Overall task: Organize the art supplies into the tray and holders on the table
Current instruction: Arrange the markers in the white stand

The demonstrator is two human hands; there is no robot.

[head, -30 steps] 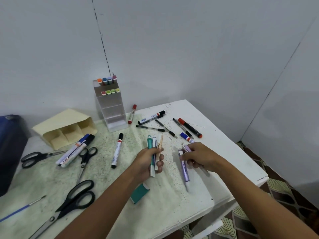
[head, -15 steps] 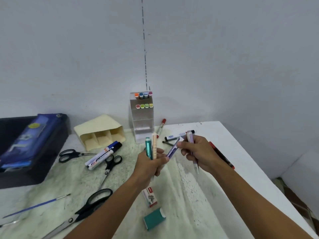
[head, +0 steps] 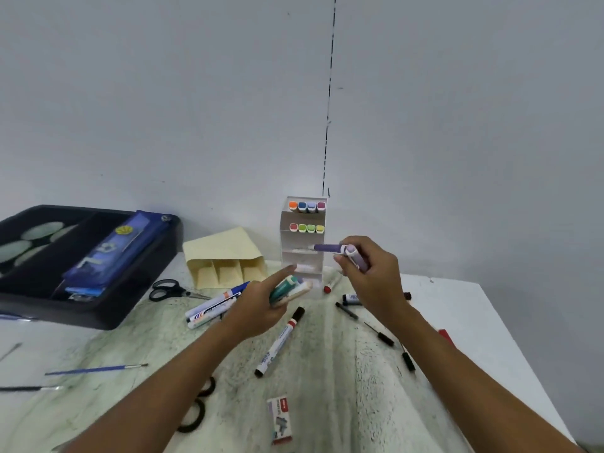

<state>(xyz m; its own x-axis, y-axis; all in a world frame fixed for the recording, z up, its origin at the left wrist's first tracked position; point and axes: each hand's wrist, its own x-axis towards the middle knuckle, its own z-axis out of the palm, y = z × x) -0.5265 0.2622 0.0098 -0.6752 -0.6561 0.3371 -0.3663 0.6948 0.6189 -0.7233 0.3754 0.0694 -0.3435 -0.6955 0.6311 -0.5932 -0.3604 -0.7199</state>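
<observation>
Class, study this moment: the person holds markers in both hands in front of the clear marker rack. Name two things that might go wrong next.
1. The right hand holds two purple markers at once, one aimed at the clear rack; the spare could slip out or snag on a shelf.
2. The left hand grips a loose bundle of markers with its forefinger stretched out, so one might drop onto the cluttered table.
</observation>
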